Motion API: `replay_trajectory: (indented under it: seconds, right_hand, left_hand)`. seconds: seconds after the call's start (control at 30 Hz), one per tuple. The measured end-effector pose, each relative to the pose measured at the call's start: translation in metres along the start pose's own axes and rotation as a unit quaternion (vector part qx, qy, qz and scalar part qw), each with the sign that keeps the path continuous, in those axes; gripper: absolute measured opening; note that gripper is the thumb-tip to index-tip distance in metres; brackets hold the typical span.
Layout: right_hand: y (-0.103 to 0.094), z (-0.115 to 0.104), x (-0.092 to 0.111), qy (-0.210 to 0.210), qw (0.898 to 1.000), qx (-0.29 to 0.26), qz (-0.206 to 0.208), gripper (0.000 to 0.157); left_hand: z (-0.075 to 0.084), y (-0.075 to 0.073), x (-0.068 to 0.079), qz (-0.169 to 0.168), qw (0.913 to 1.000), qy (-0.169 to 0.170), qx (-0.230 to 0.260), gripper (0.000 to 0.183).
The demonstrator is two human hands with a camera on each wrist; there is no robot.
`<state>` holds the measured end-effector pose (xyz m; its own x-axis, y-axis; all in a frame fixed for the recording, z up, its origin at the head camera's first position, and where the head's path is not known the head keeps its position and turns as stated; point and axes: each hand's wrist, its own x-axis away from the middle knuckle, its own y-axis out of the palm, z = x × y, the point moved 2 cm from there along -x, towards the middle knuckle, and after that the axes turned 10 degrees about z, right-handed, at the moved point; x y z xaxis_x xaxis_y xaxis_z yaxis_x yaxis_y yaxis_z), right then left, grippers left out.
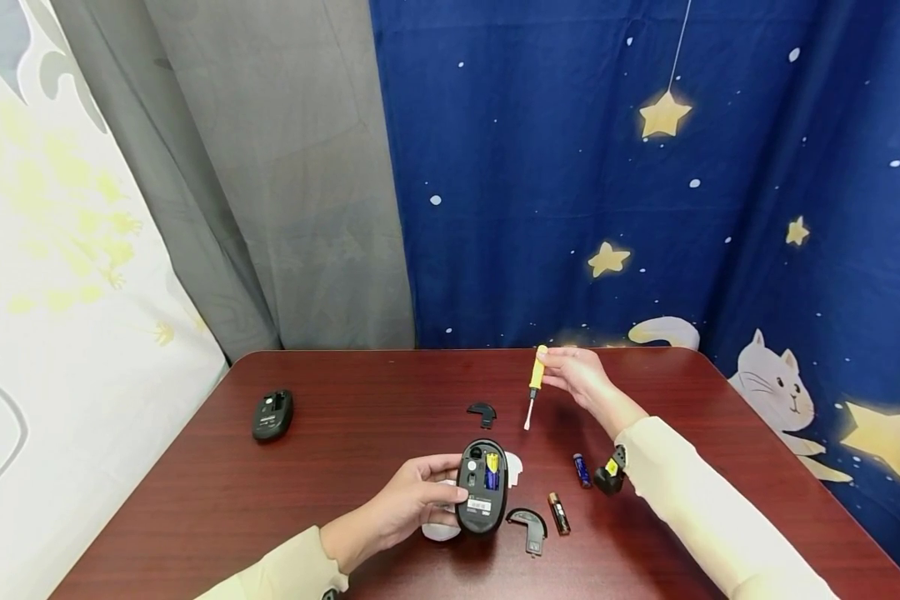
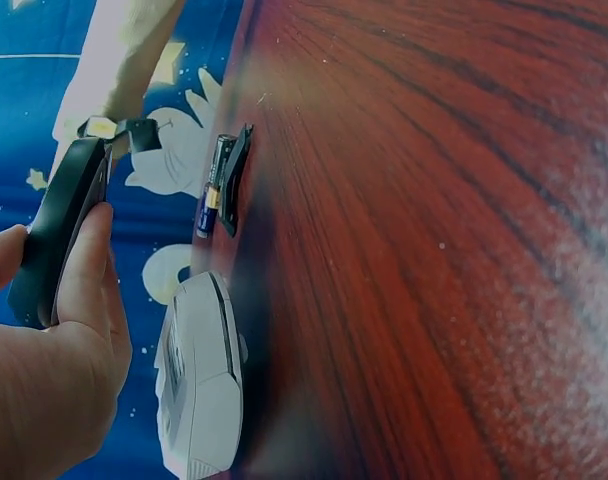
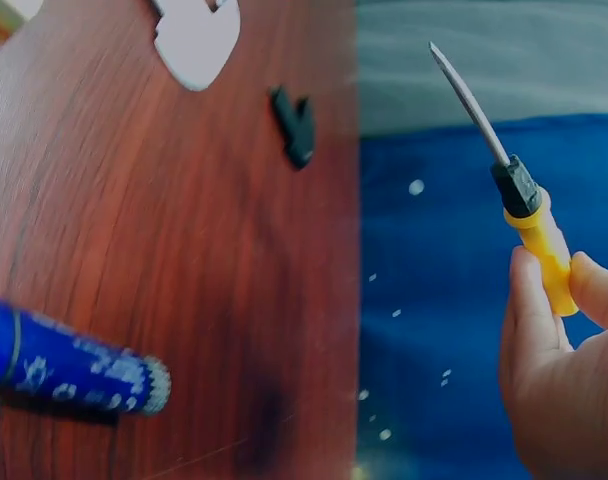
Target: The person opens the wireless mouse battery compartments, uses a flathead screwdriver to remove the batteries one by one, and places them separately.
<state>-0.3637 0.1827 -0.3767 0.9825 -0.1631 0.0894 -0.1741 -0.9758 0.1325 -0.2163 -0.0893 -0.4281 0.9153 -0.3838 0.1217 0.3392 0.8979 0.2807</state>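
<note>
My left hand [image 1: 412,500] grips a black computer mouse [image 1: 482,512] above the table, its underside turned up toward the head view. A blue-and-yellow battery [image 1: 492,472] lies in the mouse's uncovered compartment. In the left wrist view the same mouse [image 2: 59,235] is held edge-on between thumb and fingers. My right hand [image 1: 579,375] pinches a screwdriver [image 1: 537,371] by its yellow handle, with the metal shaft pointing down toward the table. The right wrist view shows the screwdriver [image 3: 544,245] with thumb and fingers on its handle end, its tip touching nothing.
A white mouse [image 2: 204,380] stands beneath my left hand, near a white cover [image 1: 515,467]. Black battery covers lie behind [image 1: 483,411] and right [image 1: 528,527] of the held mouse. Two loose batteries, blue [image 1: 582,471] and black-and-copper [image 1: 559,514], lie rightward. Another black mouse [image 1: 273,415] sits far left.
</note>
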Motion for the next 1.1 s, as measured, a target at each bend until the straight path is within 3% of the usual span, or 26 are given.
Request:
replay_trajectory:
  seconds: [0.43, 1.1]
  right_hand:
    - [-0.007, 0.037, -0.024, 0.038, 0.993, 0.091, 0.059, 0.032]
    - [-0.004, 0.062, -0.029, 0.072, 0.983, 0.161, 0.048, 0.022]
  left_hand:
    - [0.0, 0.0, 0.0, -0.004, 1.0, 0.003, 0.003, 0.057]
    - [0.001, 0.0, -0.002, -0.01, 0.9999, 0.004, -0.001, 0.056]
